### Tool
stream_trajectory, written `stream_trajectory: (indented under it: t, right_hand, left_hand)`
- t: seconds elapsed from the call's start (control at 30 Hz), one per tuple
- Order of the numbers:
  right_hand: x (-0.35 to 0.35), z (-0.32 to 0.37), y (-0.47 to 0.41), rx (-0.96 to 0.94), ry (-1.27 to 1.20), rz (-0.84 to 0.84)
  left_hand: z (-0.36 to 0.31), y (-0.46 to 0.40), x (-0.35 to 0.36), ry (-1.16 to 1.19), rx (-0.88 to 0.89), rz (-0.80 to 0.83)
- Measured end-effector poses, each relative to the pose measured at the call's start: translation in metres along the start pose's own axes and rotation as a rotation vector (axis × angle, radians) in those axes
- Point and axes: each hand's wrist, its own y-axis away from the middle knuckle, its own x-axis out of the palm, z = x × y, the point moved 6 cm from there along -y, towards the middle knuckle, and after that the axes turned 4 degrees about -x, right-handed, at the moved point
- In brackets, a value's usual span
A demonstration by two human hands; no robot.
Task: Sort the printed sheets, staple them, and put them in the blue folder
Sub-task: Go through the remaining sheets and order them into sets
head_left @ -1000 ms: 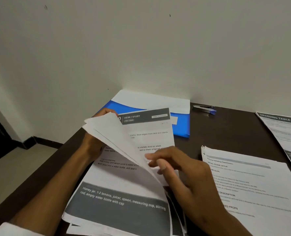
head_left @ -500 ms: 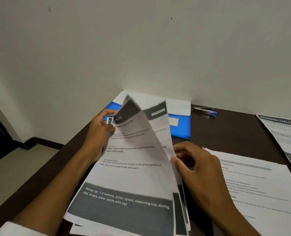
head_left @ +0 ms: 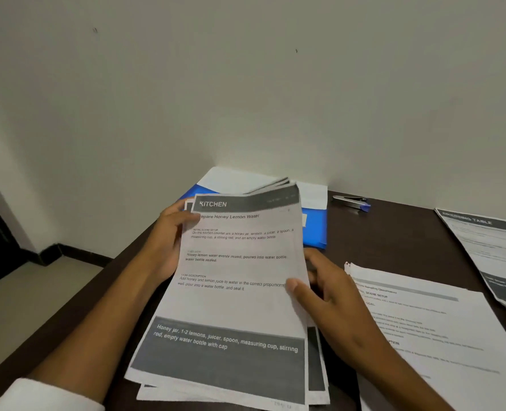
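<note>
Dark wooden desk (head_left: 394,241), plain white wall (head_left: 246,84), corner, pale floor (head_left: 23,315)

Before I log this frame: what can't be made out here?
Head view, the only one:
- Sheets under the held stack: covered by its top KITCHEN page.
- Blue folder: mostly hidden behind that stack and white paper.
- Left hand and right hand: fingers behind the paper.
- Right-side pile: print blurred.
- Far-right sheet: cut by the edge.
- Stapler: too small for detail.

There is only one view, from the person's head. It looks forward and down, close over the dark surface (head_left: 394,244), toward the white wall (head_left: 246,84) behind it.
</note>
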Motion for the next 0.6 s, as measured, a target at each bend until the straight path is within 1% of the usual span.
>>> stream_trajectory:
  t: [0.1,0.13,0.17,0.2,0.27,0.33,0.4,0.53,0.6]
  right_hand:
    - [-0.009,0.001,0.0,-0.007,-0.004,-0.103]
    - [-0.011,0.0,0.0,0.007,-0.03,-0.145]
    - [-0.019,0.005,0.0,0.008,-0.052,-0.183]
    - [-0.024,0.011,-0.001,0.002,-0.08,-0.216]
    - [-0.037,0.024,-0.001,-0.049,-0.111,-0.299]
    - [-0.047,0.043,0.005,-0.112,-0.128,-0.378]
    - [-0.046,0.056,0.014,-0.146,-0.169,-0.408]
    - [-0.027,0.066,0.033,-0.15,-0.172,-0.332]
    - [-0.025,0.066,0.039,-0.133,-0.163,-0.325]
  left_hand:
    - [-0.015,0.02,0.008,0.192,-0.028,0.128]
    - [-0.019,0.028,0.01,0.217,-0.03,0.155]
    - [-0.027,0.04,0.015,0.201,-0.012,0.19]
    - [-0.034,0.051,0.02,0.132,0.013,0.222]
    - [-0.044,0.074,0.029,-0.075,0.068,0.245]
    - [-0.052,0.096,0.038,-0.212,0.122,0.201]
    - [-0.055,0.116,0.047,-0.254,0.171,0.126]
    - [-0.051,0.145,0.06,-0.309,0.278,-0.036]
    - [-0.044,0.148,0.06,-0.296,0.311,-0.094]
